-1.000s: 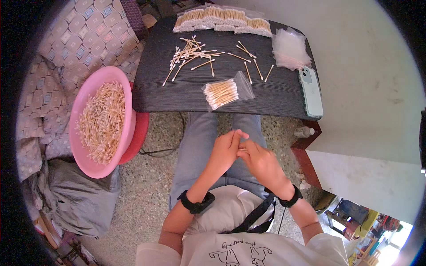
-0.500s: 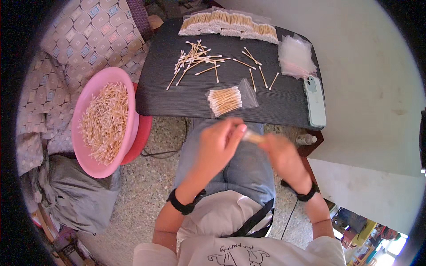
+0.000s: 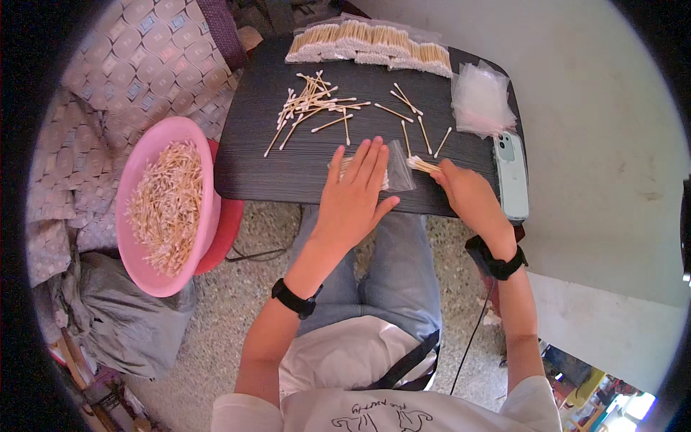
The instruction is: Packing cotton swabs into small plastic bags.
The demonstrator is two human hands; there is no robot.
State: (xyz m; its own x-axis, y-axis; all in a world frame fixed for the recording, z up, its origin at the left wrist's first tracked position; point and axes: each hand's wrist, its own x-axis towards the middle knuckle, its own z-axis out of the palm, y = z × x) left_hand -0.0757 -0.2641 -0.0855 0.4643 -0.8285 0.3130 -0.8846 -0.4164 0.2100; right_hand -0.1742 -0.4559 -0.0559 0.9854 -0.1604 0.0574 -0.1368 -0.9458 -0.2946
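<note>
My left hand (image 3: 355, 185) lies flat with its fingers stretched over a small clear bag (image 3: 400, 171) of cotton swabs near the table's front edge. The hand covers most of the swabs in it. To the right, my right hand (image 3: 468, 193) pinches a small bundle of cotton swabs (image 3: 425, 165), white tips pointing left toward the bag's open end. Beyond my hands lies a loose pile of cotton swabs (image 3: 311, 104), with several single swabs (image 3: 424, 135) scattered to its right.
Filled swab bags (image 3: 371, 45) line the far edge of the dark table (image 3: 248, 155). Empty clear bags (image 3: 484, 97) and a phone (image 3: 512, 176) lie along its right side. At left, a pink basin (image 3: 211, 216) full of swabs rests on a red stool (image 3: 229, 234).
Both hands have moved forward from above my lap to the table. My left hand has come away from the bundle and flattened onto the bag; my right hand keeps the bundle.
</note>
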